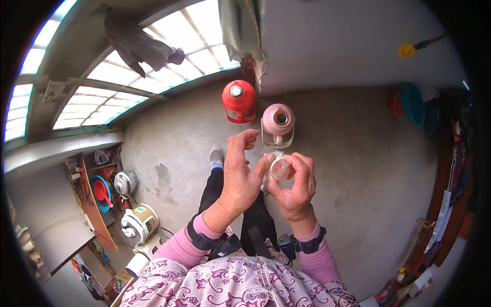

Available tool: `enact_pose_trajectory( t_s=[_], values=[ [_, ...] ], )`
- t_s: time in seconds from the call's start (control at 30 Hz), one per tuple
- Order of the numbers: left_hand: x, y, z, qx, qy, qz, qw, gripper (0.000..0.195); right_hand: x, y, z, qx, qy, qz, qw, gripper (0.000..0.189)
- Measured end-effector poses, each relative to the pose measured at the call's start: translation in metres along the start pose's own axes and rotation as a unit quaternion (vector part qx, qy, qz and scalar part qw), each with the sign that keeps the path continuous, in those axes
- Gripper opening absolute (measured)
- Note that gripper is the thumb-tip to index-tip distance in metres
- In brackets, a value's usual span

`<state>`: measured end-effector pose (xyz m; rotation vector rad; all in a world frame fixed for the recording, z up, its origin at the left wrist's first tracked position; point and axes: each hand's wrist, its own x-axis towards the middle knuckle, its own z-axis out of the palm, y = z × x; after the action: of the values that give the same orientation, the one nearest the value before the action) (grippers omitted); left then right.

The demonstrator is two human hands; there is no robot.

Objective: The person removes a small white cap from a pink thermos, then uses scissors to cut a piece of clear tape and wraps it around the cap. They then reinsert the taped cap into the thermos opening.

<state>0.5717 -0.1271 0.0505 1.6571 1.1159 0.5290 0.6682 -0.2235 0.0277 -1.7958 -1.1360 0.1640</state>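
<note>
Between my hands is a small clear plastic bag (280,169) with something reddish in or behind it. My left hand (243,174) pinches its left edge near the thumb tip, the other fingers curled above. My right hand (296,180) grips its right side between thumb and fingers. Just beyond the bag, a pink vacuum flask (277,119) stands on the concrete floor with its mouth uncovered and its handle towards me. Behind it to the left is a red vacuum flask (238,98) with a silvery top in its neck.
At left are an electric pressure cooker (141,220), a metal pot (126,183), and a red dipper (102,192) in a blue basin (96,180). A teal basin (413,104) is near the far right wall. Cluttered shelving lines the right side. My feet are on the floor below my hands.
</note>
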Motion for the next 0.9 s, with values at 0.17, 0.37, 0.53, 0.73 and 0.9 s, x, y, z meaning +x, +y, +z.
enact_pose_trajectory(
  t_s=[0.17, 0.37, 0.53, 0.73, 0.9],
  values=[
    [-0.021, 0.016, -0.028, 0.060, 0.064, 0.104, 0.991, 0.054, 0.002, -0.040, -0.012, -0.009, -0.013, -0.052, 0.999, 0.052],
    [-0.042, 0.010, -0.112, 0.042, 0.094, 0.127, 0.987, 0.038, -0.004, -0.107, 0.001, 0.064, -0.053, -0.054, 0.995, 0.053],
    [-0.062, -0.001, -0.205, -0.157, -0.043, 0.021, 0.987, 0.049, -0.001, -0.171, 0.031, 0.130, -0.087, -0.067, 0.985, 0.053],
    [-0.101, -0.015, -0.275, -0.377, -0.193, 0.011, 0.906, 0.054, -0.001, -0.244, 0.075, 0.170, -0.178, -0.128, 0.961, 0.056],
    [-0.120, -0.031, -0.316, -0.527, -0.164, 0.058, 0.832, 0.048, -0.004, -0.286, 0.103, 0.204, -0.224, -0.161, 0.939, 0.057]
  ],
)
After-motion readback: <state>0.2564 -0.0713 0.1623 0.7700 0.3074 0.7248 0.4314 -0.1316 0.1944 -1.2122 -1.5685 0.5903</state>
